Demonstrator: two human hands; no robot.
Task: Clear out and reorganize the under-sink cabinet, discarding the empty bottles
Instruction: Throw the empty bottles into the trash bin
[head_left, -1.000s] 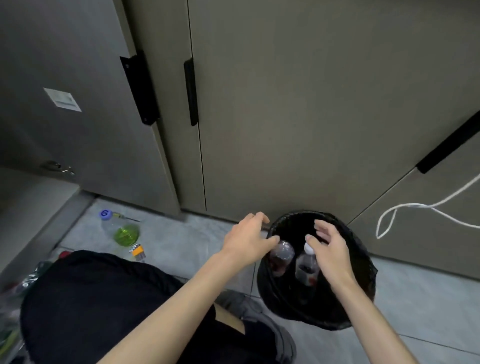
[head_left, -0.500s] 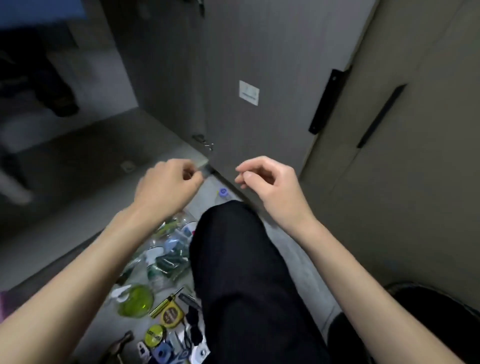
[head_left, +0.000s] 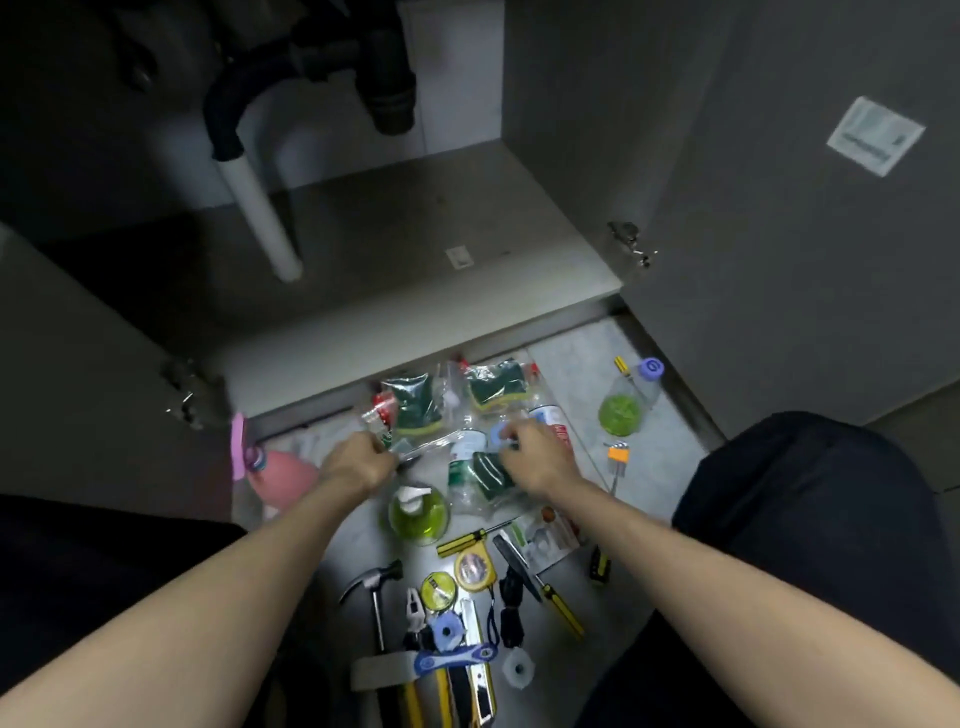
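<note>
Both hands down among clear plastic bottles on the floor before the open cabinet (head_left: 415, 244). Left hand (head_left: 358, 462) pinches a clear bottle (head_left: 415, 449); right hand (head_left: 537, 454) curls round a blue-capped bottle (head_left: 467, 457). Two green soap bottles (head_left: 418, 512) (head_left: 621, 410). One hammer (head_left: 376, 587).

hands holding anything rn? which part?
Both hands, left and right, are curled on the clear bag of sponges on the floor, left at its left edge, right near its top; exact pinch points are blurred.
</note>
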